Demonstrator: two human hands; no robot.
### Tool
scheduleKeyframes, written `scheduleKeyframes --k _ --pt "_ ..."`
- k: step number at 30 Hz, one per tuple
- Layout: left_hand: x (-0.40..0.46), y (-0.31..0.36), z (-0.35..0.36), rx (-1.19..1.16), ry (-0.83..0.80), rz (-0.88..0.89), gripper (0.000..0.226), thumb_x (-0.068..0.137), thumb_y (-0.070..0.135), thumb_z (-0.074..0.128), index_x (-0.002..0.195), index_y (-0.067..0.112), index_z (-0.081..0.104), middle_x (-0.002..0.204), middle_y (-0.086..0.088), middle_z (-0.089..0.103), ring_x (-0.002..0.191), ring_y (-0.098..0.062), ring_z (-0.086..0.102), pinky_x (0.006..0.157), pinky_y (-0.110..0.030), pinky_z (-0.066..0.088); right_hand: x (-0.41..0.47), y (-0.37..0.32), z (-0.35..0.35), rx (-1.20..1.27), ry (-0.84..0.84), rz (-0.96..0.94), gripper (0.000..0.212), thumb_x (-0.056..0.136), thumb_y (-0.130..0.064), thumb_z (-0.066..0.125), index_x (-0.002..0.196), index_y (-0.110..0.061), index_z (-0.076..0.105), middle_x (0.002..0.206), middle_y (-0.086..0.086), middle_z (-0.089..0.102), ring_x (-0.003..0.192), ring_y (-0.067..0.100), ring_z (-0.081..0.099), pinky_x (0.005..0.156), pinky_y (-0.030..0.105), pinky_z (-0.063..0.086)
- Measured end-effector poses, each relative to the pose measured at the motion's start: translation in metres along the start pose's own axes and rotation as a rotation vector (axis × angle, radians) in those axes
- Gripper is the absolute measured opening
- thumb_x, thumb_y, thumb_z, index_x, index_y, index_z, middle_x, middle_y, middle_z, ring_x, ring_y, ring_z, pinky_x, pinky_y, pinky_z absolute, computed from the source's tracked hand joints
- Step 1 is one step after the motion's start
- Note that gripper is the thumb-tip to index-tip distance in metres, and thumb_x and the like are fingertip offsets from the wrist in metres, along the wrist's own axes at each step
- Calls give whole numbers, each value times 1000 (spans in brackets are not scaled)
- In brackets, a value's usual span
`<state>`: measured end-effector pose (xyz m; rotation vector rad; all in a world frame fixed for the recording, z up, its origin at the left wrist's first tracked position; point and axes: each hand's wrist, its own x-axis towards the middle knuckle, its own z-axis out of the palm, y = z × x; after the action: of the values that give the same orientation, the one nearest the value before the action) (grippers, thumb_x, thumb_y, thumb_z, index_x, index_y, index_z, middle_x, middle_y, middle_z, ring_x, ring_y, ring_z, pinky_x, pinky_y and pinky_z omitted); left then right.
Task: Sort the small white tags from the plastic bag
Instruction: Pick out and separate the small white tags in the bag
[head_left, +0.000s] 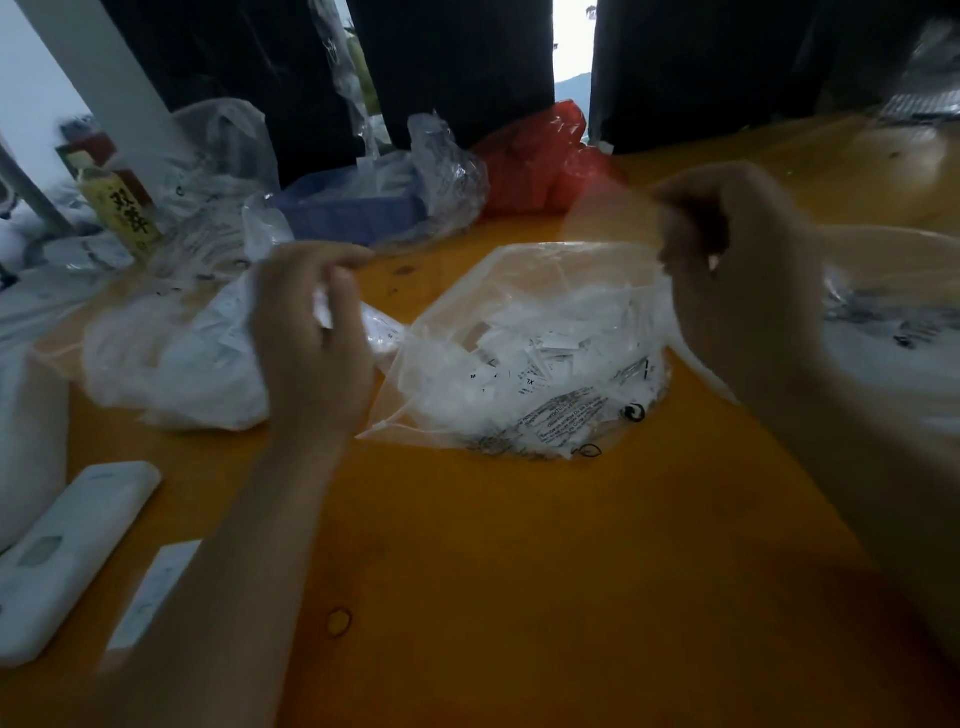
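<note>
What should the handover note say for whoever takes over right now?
Left hand: closed on a few white tags, above the white bag at left.
Right hand: pinched shut, lifting the rim of the clear bag; whether it also holds a tag is too blurred to tell.
Clear bag lies mid-table, still holding a heap of loose tags.
Done: unclear, no sorted piles visible.
Left: nearly all the tags in the bag.
</note>
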<state>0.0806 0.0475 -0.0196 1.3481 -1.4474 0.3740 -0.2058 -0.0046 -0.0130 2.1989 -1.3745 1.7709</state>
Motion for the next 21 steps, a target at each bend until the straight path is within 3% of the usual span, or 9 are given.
scheduleKeyframes --k 2,3,6,8,10,12,16,18,21 --pt "-16 29 18 -212 -303 18 21 105 18 48 114 22 66 110 9 66 93 5 61 83 -12 49 -13 -13 9 253 -149 75 16 102 -11 57 115 -18 64 94 -7 67 76 5 65 67 9 48" --pt "-24 38 26 -290 -459 -60 21 105 27 47 117 24 64 114 12 66 96 4 64 84 -13 51 -20 -18 14 334 -232 117 17 101 -10 58 112 -22 63 90 -9 68 75 4 68 65 9 50" --pt "-41 53 40 -528 -699 -416 55 98 62 38 134 26 59 119 7 71 104 -12 69 95 -39 56 -33 -22 26 357 -368 173 18 101 -9 60 109 -25 64 82 -13 67 75 2 68 67 11 52" --pt "-43 52 43 -710 -693 -552 67 92 75 36 130 28 65 118 3 73 107 -20 71 98 -49 56 -35 -20 31 299 -380 171 16 100 -10 60 110 -22 66 82 -16 66 75 0 67 68 8 49" --pt "-42 49 43 -881 -663 -672 77 87 83 40 126 23 70 120 -2 75 106 -26 72 94 -46 57 -35 -16 33 187 -395 104 16 100 -10 61 112 -16 69 90 -17 63 77 1 64 71 7 49" --pt "-40 46 44 -863 -656 -728 75 86 83 50 122 22 71 118 -2 78 104 -24 75 93 -43 60 -34 -14 34 101 -423 26 16 100 -11 60 113 -14 69 99 -9 63 79 4 61 73 9 49" --pt "-44 41 48 -743 -632 -704 15 99 41 72 98 29 81 102 -1 82 93 -16 78 82 -29 62 -34 -11 36 57 -442 -36 17 101 -13 60 115 -15 68 102 -10 62 79 1 59 73 5 45" --pt "-45 39 47 -795 -593 -759 8 98 24 74 97 27 82 99 -5 82 88 -16 78 78 -23 61 -36 -13 37 129 -417 59 18 101 -20 61 118 -21 65 96 -15 64 77 1 64 71 7 49" --pt "-43 38 48 -849 -522 -820 11 97 21 75 104 14 80 96 -7 82 86 -14 77 79 -24 61 -37 -16 38 303 -454 291 36 95 -46 65 127 -32 57 91 -18 68 79 0 69 67 17 57"
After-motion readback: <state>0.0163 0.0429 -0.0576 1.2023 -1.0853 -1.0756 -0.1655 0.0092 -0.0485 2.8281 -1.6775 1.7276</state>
